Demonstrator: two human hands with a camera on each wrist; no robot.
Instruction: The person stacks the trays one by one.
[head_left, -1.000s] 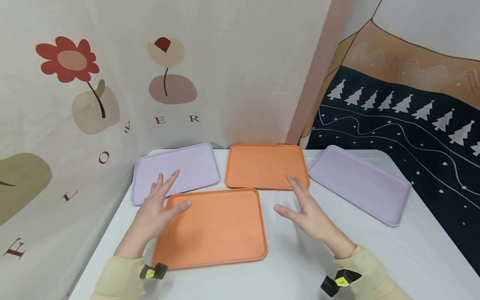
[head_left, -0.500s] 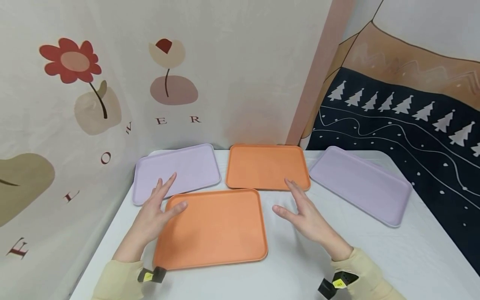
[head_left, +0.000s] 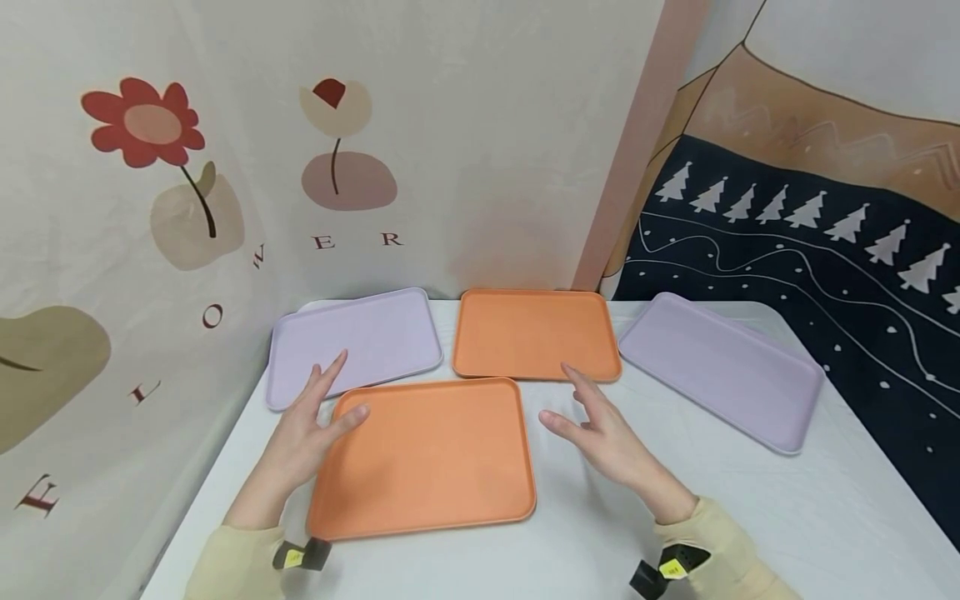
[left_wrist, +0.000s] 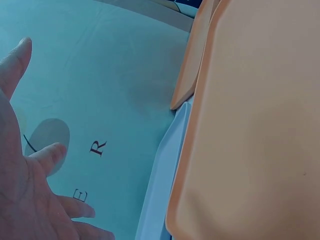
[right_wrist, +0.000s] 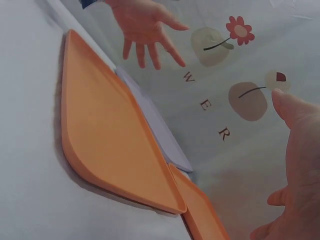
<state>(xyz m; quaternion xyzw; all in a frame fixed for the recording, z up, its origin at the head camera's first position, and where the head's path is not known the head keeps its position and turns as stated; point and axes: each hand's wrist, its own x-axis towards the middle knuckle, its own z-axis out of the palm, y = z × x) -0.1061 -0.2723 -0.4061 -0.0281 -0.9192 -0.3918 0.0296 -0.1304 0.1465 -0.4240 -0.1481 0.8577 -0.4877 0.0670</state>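
Note:
My left hand point(head_left: 300, 433) hovers with spread fingers over the left edge of the near orange tray point(head_left: 423, 458), holding nothing. Its palm and fingers point(left_wrist: 47, 157) also show at the left of the left wrist view. Right of that tray, my right hand point(head_left: 611, 437) is held above the white table, thumb and fingers apart and nothing between them. A second orange tray point(head_left: 536, 333) lies behind, just beyond the right fingertips. At the back left lies a lilac tray point(head_left: 367, 337), partly behind the left fingers. The right wrist view shows both hands, the left one point(right_wrist: 145, 30) with fingers extended.
Another lilac tray point(head_left: 723, 371) lies angled at the right of the white table point(head_left: 600, 550). Behind the table hangs a pale cloth point(head_left: 487, 125) with flowers and letters. A dark cloth point(head_left: 795, 242) with white trees hangs at the right.
Both hands have drifted slightly down and to the left in the head view, the right one a little more. The trays have kept their places.

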